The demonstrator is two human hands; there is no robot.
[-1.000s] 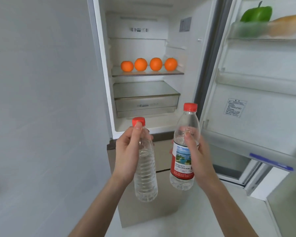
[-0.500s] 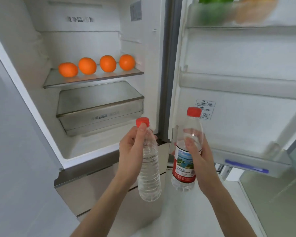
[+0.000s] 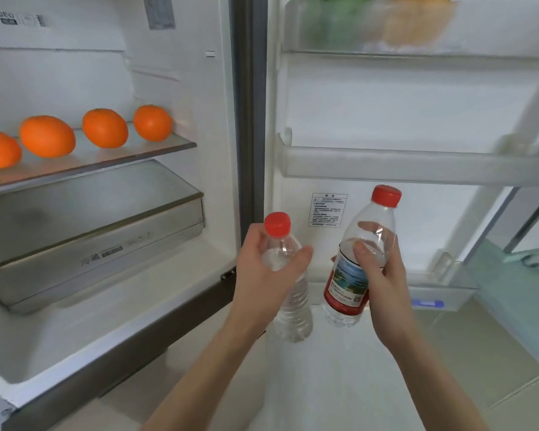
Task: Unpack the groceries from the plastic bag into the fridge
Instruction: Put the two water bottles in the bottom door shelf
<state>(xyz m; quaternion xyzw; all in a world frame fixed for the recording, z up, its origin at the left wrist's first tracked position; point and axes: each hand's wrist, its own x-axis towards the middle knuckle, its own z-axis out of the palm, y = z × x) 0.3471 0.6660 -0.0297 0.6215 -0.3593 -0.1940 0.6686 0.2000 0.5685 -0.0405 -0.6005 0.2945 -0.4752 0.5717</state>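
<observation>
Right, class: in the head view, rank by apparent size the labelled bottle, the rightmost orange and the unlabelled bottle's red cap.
1. labelled bottle, held in the right hand.
2. rightmost orange, though it sits farther back, so nearness helps the bottle.
3. red cap of the unlabelled bottle in the left hand.

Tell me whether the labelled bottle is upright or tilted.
Tilted. The labelled water bottle, gripped by the right hand, leans with its red cap to the right of its base.
</observation>
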